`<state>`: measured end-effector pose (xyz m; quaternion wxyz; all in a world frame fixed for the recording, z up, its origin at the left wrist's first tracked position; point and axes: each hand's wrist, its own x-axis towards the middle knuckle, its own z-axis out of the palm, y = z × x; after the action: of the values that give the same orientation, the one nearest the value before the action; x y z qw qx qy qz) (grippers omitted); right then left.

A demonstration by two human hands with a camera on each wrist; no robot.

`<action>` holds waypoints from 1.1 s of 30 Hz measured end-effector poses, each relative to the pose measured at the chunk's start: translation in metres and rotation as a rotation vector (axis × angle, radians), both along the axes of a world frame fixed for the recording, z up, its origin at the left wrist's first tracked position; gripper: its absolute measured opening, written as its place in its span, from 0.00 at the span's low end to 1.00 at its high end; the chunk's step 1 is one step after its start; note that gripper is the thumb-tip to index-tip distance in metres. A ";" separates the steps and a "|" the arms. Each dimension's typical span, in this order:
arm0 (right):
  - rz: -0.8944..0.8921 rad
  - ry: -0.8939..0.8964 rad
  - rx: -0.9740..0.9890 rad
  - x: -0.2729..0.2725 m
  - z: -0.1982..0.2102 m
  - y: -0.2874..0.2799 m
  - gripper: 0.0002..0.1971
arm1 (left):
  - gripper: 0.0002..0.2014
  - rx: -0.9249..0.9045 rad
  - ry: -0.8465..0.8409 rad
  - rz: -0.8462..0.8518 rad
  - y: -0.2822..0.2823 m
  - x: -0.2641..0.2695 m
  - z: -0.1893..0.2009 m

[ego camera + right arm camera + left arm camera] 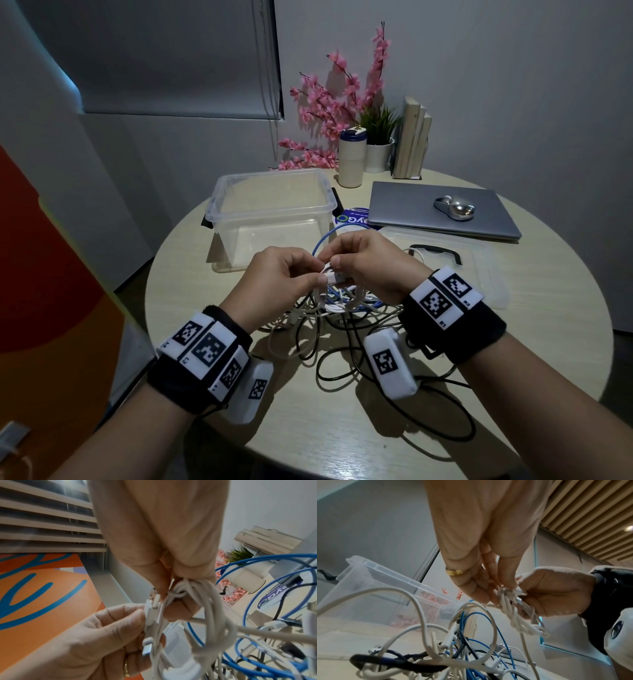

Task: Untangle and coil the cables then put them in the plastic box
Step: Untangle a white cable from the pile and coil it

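A white cable (331,276) is gathered into a small coiled bundle, held up over the tangle of white, blue and black cables (329,318) on the round table. My left hand (317,274) pinches the bundle from the left, near its white plugs (155,601). My right hand (339,262) grips the same bundle from the right, fingers curled round its strands (193,595). In the left wrist view the coil (518,615) hangs below both hands, a strand trailing into the pile. The clear plastic box (219,205) stands open behind the hands, with nothing seen inside.
The box lid (479,274) with a black handle lies to the right. Behind it is a shut laptop (411,205) with a mouse (454,207) on it. A tumbler (351,157), potted plant, pink flowers and books stand at the back. A blue cable loop (257,563) rises beside my right hand.
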<state>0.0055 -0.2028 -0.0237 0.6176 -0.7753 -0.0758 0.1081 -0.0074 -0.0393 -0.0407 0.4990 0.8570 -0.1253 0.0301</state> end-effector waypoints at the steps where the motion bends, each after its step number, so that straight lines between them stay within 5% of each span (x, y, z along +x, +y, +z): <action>1: -0.003 0.007 0.015 0.000 0.000 0.000 0.13 | 0.07 0.001 -0.009 0.008 0.000 0.000 0.000; 22: -0.041 0.059 0.090 -0.001 0.004 0.003 0.16 | 0.07 0.092 0.002 -0.136 -0.004 0.002 -0.010; 33: 0.020 -0.104 -0.030 -0.002 0.012 -0.003 0.09 | 0.06 0.026 -0.067 -0.145 0.005 0.013 -0.006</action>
<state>0.0038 -0.2053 -0.0114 0.6001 -0.7883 -0.1138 0.0748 0.0052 -0.0339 -0.0463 0.4840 0.8506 -0.2042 0.0207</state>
